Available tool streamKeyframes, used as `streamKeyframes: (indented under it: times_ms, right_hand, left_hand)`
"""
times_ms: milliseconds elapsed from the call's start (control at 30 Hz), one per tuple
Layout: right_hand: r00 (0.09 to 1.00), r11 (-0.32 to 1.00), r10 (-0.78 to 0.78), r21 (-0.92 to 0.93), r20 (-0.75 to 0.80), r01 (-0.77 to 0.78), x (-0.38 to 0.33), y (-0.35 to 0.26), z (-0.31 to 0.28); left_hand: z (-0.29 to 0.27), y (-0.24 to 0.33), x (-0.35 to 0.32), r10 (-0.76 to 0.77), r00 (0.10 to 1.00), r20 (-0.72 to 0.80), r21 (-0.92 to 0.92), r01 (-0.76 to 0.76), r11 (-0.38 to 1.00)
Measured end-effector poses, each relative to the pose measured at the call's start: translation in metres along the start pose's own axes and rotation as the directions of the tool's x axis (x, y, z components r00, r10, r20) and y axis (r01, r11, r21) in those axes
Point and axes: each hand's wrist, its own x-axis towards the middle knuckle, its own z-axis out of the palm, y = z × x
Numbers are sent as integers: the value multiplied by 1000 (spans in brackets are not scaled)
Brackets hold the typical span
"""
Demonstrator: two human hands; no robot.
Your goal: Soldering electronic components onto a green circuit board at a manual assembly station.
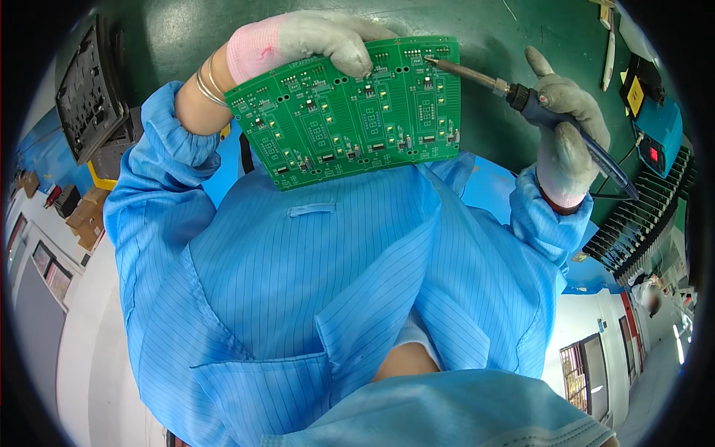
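A green circuit board [346, 119], dotted with small mounted parts, is tilted up in front of my chest. My left hand [328, 45], in a grey-coated glove, grips its far edge, thumb over the face and the other fingers hidden behind. In my gloved right hand [570, 127] is a soldering iron [532, 100] with a dark blue handle, held between thumb and fingers. Its metal tip points left and meets the board's upper right corner, near a row of pads; whether it touches cannot be made out.
A green work surface [491, 26] lies beyond the board. At the right stand a blue soldering station [660, 134] with a red display and a black slotted rack [640, 216]. A black tray [93, 89] is at the far left. Cardboard boxes [88, 216] sit farther off.
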Motion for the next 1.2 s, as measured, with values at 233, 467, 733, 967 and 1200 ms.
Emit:
streamKeyframes:
  times_ms: [233, 467, 733, 967, 1200]
  right_hand:
    - [979, 998, 62, 12, 197, -65, 20, -1, -16]
    - [972, 976, 186, 90, 146, -201, 21, 7, -19]
    - [960, 875, 250, 455, -125, -168, 5, 7, -12]
    - [914, 989, 138, 107, -381, -105, -9, -2, 30]
    - [916, 992, 67, -74, -394, -105, 14, 12, 93]
  left_hand:
    - [-1, -5, 3, -76, 993, 93, -136, 88, 987]
    - [-1, -5, 3, -105, 988, 114, -132, 120, 984]
    - [3, 4, -4, -62, 998, 8, -268, 62, 961]
    - [-12, 8, 0, -100, 994, 38, -227, 106, 968]
    - [-26, 30, 1, 28, 997, 67, 211, -42, 977]
